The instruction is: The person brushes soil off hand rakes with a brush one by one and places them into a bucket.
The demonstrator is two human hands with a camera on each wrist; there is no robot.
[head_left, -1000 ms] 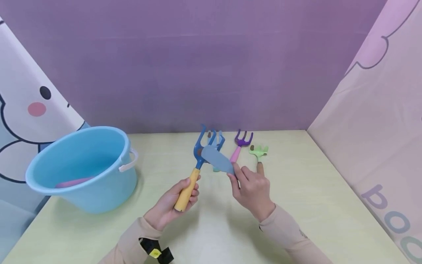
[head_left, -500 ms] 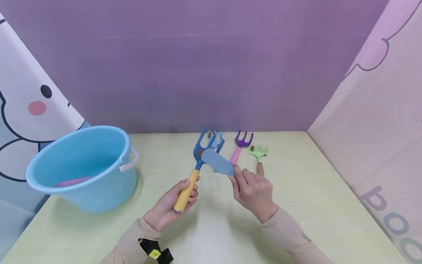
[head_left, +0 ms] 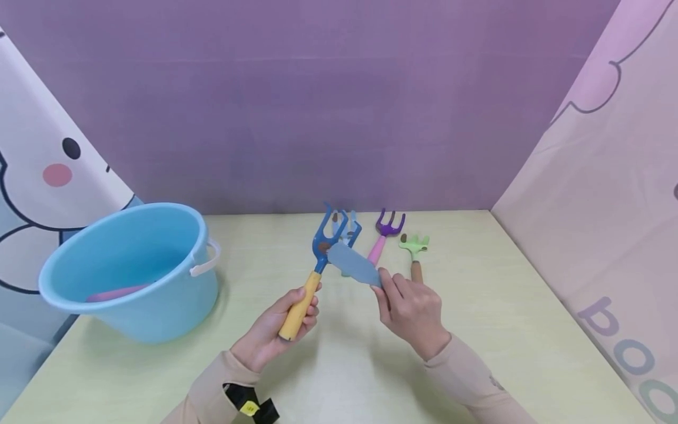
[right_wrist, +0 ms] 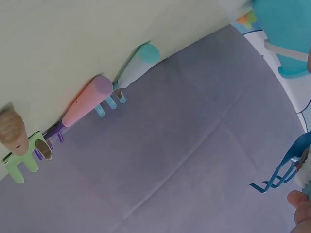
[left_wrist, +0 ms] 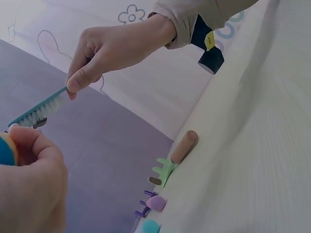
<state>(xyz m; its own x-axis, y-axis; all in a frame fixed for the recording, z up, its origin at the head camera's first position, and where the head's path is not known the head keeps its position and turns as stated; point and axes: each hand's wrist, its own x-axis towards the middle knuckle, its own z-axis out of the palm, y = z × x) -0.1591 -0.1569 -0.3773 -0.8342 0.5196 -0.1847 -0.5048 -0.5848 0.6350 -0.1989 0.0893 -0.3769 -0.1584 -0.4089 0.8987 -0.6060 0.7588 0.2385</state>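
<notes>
My left hand grips the yellow handle of a blue hand rake, its tines pointing up and away. A brown patch marks the rake's head where the tines join. Between thumb and fingers, my right hand pinches one end of a blue-backed brush. White bristles show under the brush in the left wrist view, with a dark brown bit beside them. The brush's far end overlaps the rake's neck in the head view. At the right wrist view's edge, the bristles lie against the rake.
A blue bucket with a white handle stands at the left, a pink object inside. Behind the hands lie a light blue rake, a purple rake with pink handle and a green rake with brown spots. A purple wall backs the table.
My right hand and the brush have shifted slightly right and toward me across the rake's head. My left hand and the rake stay nearly still.
</notes>
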